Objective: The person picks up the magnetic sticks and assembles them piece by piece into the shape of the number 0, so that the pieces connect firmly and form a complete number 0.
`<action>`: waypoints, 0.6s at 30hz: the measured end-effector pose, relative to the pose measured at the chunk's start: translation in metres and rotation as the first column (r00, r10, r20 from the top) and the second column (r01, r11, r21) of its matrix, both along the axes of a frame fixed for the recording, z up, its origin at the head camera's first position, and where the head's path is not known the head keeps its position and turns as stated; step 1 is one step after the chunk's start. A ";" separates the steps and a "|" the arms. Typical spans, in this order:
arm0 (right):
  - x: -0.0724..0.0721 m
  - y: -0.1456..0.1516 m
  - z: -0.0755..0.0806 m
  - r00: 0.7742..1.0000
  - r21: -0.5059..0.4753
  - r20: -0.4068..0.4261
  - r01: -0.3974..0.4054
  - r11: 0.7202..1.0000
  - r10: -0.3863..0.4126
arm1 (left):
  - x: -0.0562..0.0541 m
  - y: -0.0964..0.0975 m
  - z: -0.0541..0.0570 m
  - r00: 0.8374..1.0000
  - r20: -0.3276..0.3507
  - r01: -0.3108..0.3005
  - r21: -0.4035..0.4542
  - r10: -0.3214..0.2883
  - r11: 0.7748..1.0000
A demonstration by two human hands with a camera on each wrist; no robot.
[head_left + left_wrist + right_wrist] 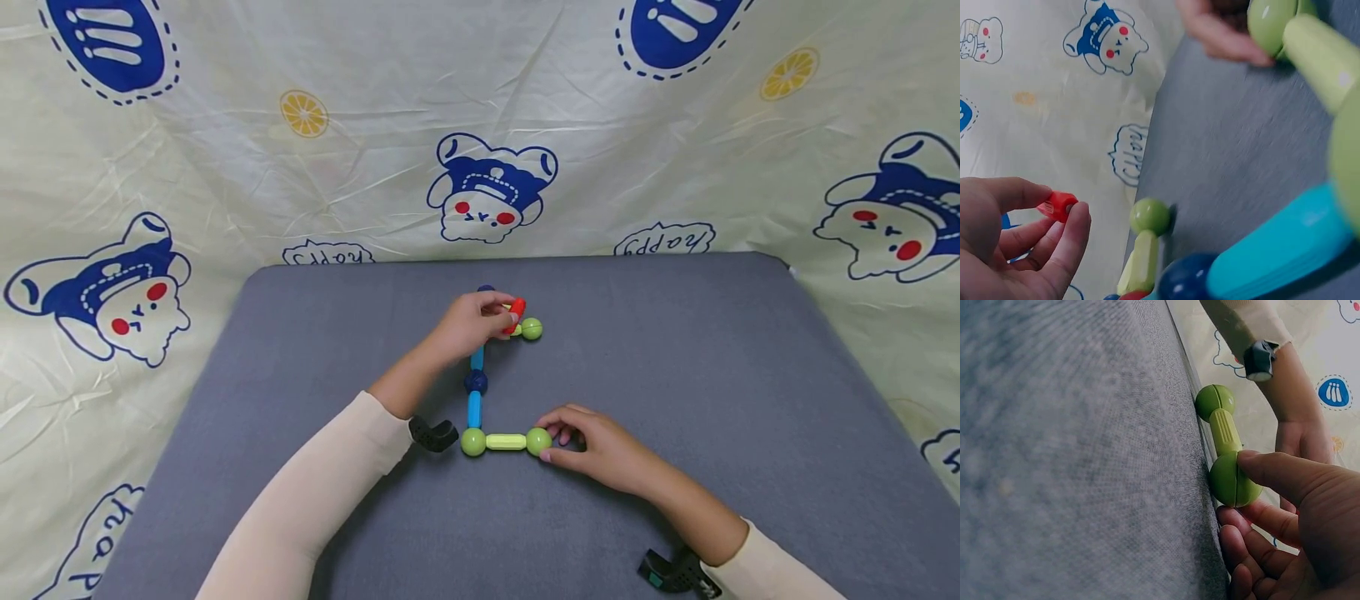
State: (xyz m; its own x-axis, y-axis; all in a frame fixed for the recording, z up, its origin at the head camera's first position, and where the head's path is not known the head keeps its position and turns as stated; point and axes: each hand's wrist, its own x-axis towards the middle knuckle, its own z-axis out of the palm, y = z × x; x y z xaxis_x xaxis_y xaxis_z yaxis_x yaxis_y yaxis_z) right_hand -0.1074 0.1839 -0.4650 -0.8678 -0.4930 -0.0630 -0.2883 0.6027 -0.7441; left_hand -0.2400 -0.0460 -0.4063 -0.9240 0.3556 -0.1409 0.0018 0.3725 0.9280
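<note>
My left hand [468, 325] pinches a short red rod [1057, 205] between thumb and fingertip, above the far part of a ball-and-rod toy build. The thumb and fingers of my right hand [600, 446] hold the green ball [537, 442] at the near right end. From that ball a yellow-green rod [506, 442] runs left to another green ball [473, 442]. Light blue rods [474, 410] lead away from there through a navy ball [476, 382]. Farther back, another green ball [532, 328] tips a yellow-green rod; my left hand partly hides that area.
The build lies on a grey cloth-covered table [675, 350]. A pale printed sheet [390, 167] hangs behind the table and at its sides. Black wrist straps [433, 434] sit on both forearms, the left one close to the near left green ball.
</note>
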 end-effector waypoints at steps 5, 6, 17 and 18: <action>0.000 -0.001 0.000 1.000 0.007 0.001 0.006 1.000 -0.006 | 0.012 0.005 -0.007 0.996 0.072 0.036 0.112 -0.044 0.993; 0.000 -0.001 0.000 1.000 0.009 0.001 0.008 1.000 -0.008 | 0.015 0.005 -0.008 0.996 0.077 0.045 0.114 -0.054 0.992; 0.001 0.000 0.000 1.000 0.010 -0.007 0.021 1.000 -0.021 | 0.038 0.009 -0.020 0.986 0.133 0.085 0.095 -0.098 0.992; 0.001 0.000 0.000 1.000 0.010 -0.010 0.021 1.000 -0.021 | 0.039 0.010 -0.021 0.986 0.137 0.086 0.094 -0.098 0.992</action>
